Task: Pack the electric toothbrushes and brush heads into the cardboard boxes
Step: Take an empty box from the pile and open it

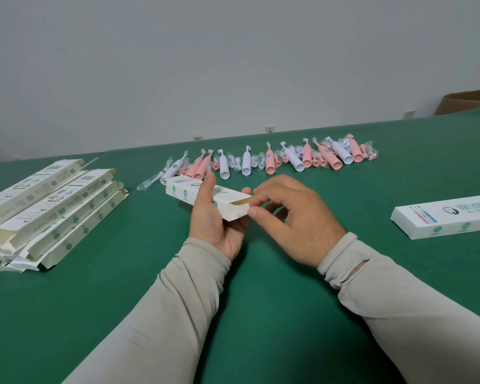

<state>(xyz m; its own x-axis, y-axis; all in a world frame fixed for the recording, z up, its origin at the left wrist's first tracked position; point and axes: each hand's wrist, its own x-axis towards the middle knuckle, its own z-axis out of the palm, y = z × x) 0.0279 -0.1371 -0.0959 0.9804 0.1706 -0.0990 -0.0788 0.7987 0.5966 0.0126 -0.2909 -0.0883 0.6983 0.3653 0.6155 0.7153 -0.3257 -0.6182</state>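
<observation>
Held the long white cardboard box (205, 199) up off the green felt table (261, 300), near centre, with the open end turned toward the right, probably so the flap could be worked without the box sliding around. Left hand (216, 217) wrapped round the box near that end, thumb over the top, fingers underneath. Right hand (286, 217) pinched the end flap (244, 210) between thumb and forefinger, other fingers loosely curled. Looked like tucking or opening, honestly couldn't tell which, and couldn't see whether anything was inside.

Both forearms in beige sleeves (178, 300), angled in from the near edge, wrists raised a bit.

Lined up along the far side: a row of pink and white electric toothbrushes and bagged brush heads (275, 159), within easy reach. Stacked far left: flat empty white cartons (50, 206). Parked at the right: one closed printed white box (449, 217), likely a finished one.
</observation>
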